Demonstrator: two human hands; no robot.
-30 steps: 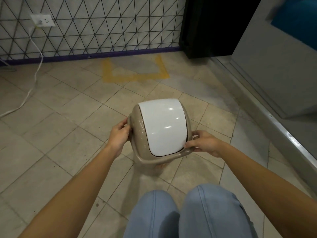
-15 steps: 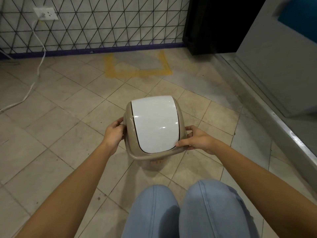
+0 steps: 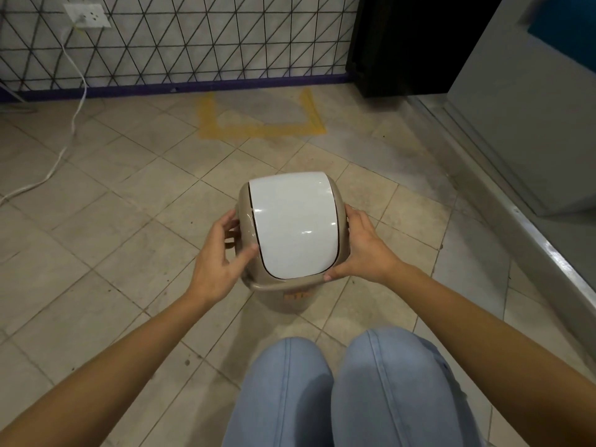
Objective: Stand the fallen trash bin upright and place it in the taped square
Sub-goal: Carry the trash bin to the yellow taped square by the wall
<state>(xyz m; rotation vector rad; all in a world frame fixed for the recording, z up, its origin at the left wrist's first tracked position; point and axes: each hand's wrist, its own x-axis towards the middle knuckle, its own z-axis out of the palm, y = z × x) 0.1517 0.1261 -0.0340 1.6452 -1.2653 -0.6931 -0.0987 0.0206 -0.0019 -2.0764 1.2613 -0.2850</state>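
Note:
The trash bin (image 3: pixel 292 227) is beige with a white swing lid. It is upright, seen from above, in the middle of the tiled floor. My left hand (image 3: pixel 219 256) grips its left rim and my right hand (image 3: pixel 364 250) grips its right rim. Whether its base touches the floor I cannot tell. The taped square (image 3: pixel 263 132) is a yellow outline on the floor against the far wall, well beyond the bin and apart from it.
A white cable (image 3: pixel 69 124) runs from a wall socket (image 3: pixel 87 16) down across the floor at left. A black cabinet (image 3: pixel 416 43) stands right of the taped square. A raised metal sill (image 3: pixel 529 227) and grey door line the right side. My knees (image 3: pixel 338 391) are below the bin.
The bin has turned so its lid sits straighter, and it lies a little further forward. Both hands stayed on its rim, the left thumb now over the front edge.

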